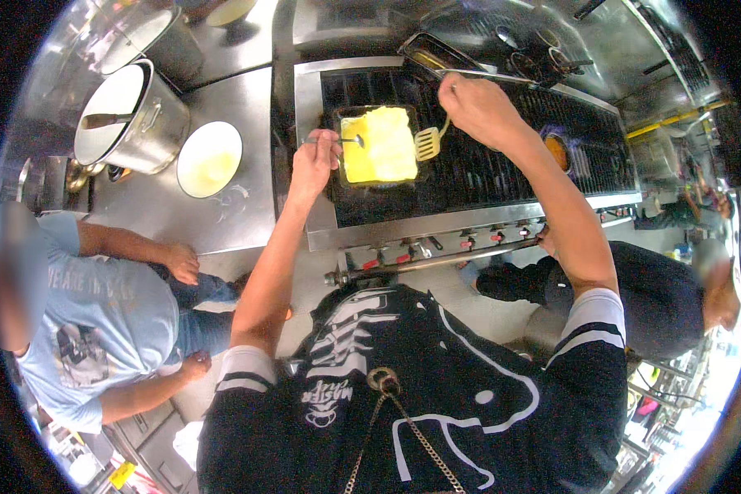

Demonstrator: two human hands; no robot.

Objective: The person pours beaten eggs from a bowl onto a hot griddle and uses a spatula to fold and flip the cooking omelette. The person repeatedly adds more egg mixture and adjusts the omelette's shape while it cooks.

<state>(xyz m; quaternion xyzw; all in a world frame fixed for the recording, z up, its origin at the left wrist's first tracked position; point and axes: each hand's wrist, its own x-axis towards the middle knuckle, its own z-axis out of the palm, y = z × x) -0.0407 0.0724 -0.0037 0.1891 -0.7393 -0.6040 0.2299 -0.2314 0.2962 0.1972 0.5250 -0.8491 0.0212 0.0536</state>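
Observation:
A square pan (339,179) sits on the grill grate, and a yellow, egg-like sheet (386,145) covers most of it. My left hand (315,160), at the pan's left side, grips a thin metal utensil (349,141), seemingly a spoon, whose tip is over the sheet. My right hand (481,114) is above the grate and holds a slotted turner (428,143) by its handle. The turner's blade is at the sheet's right edge. Beyond my right fingers is a dark rectangular metal pan (438,52) with something yellowish inside; I cannot tell whether they grip it.
Left on the steel counter (247,136) are a white bowl (210,159) with pale yellow contents and a large metal pot (167,133). A flame-lit orange spot (556,153) glows at the grill's right. People stand left (111,309) and right (630,296). Control knobs (404,258) line the front.

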